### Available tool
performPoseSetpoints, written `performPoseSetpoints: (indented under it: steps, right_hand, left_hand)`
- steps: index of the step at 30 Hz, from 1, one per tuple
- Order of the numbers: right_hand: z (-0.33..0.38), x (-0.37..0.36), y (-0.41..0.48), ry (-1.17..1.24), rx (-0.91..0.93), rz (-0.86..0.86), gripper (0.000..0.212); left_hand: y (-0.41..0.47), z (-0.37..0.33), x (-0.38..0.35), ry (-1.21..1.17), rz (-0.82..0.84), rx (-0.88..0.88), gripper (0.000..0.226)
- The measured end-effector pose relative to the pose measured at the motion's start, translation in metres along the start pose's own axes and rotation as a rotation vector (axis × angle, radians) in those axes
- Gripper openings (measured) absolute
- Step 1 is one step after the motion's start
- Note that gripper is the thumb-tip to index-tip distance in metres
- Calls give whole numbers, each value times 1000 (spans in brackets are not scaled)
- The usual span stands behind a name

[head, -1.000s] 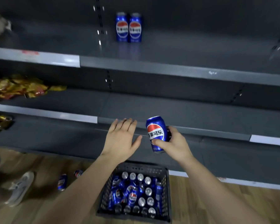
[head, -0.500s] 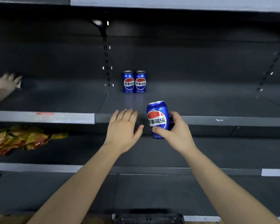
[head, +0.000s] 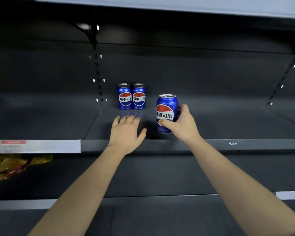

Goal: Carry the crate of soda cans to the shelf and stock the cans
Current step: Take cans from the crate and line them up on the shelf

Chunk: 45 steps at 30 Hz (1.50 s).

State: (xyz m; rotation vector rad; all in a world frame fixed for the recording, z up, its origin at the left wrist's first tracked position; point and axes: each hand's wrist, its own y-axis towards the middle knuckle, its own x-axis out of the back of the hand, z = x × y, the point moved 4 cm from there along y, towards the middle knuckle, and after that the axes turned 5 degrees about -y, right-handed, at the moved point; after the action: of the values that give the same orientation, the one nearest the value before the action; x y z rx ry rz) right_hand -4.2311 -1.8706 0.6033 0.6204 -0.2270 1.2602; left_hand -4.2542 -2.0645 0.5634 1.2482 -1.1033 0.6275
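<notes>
My right hand (head: 184,125) grips an upright blue soda can (head: 166,108) over the dark grey shelf (head: 228,123), to the right of and nearer than two blue cans (head: 131,96) that stand side by side at the shelf's back. I cannot tell whether the held can touches the shelf. My left hand (head: 126,133) hovers flat with straight fingers just in front of the two cans, holding nothing. The crate is out of view.
The shelf's front lip (head: 211,144) runs across the middle, with a pale label strip (head: 36,145) at left. Yellow snack bags (head: 12,165) lie on the shelf below at left. Another shelf (head: 160,4) hangs overhead. A slotted upright (head: 98,74) runs behind the cans.
Both hands have moved up and forward over the shelf, and the held can now stands upright close to the two stocked cans. The view has risen; the crate has left the frame.
</notes>
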Motion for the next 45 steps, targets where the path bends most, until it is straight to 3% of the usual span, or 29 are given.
performPoseSetpoints:
  steps: [7,11,18,23,32,45]
  right_hand:
    - [-42,-12,37,61,-74,107,64]
    - [-53,-25,51,92,-71,120,64]
    - [-52,-36,71,31,-48,184,61]
    - [-52,-43,70,-66,-35,104,93]
    - [-42,-52,105,-143,-69,102,74]
    - [-53,-83,144,-162,-99,57,66]
  left_hand:
    - [8,-9,-25,-28,60,130,52]
    - [9,-6,-28,-27,16,134,67]
    - [9,-5,-32,-34,-26,160,69]
    - [8,-5,-31,-34,-60,179,72]
    - [7,-5,-34,-38,-69,167,71]
    - [8,-5,-35,-32,-74,169,67]
